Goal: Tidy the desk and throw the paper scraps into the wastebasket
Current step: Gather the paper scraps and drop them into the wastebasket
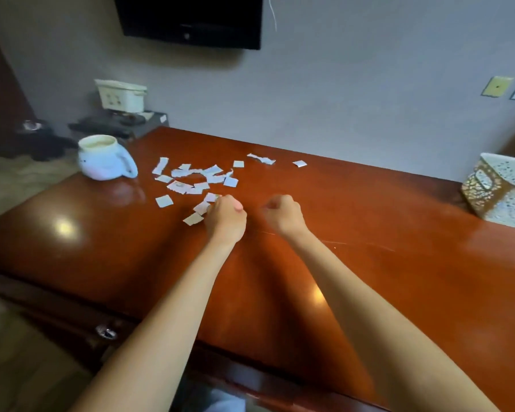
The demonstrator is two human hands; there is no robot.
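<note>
- Red-brown polished wood of the desk (369, 221) is gleaming slick, so swept pieces are risking a slide off its near or left edge; bare room is stretching wide to the right.
- The perforated wastebasket (485, 200) is standing at the far right, well apart from the litter; loose pieces are liable to drop on that carry.
- The white mug (104, 162) is sitting near the left edge, just beside the pile, risking a knock.
- The left hand (225, 215) is curling at the nearest pieces, and the right hand (281, 214) is curling beside it; whether either is holding paper, I cannot tell.
- The paper scraps (197, 179) are lying scattered centre-left.
</note>
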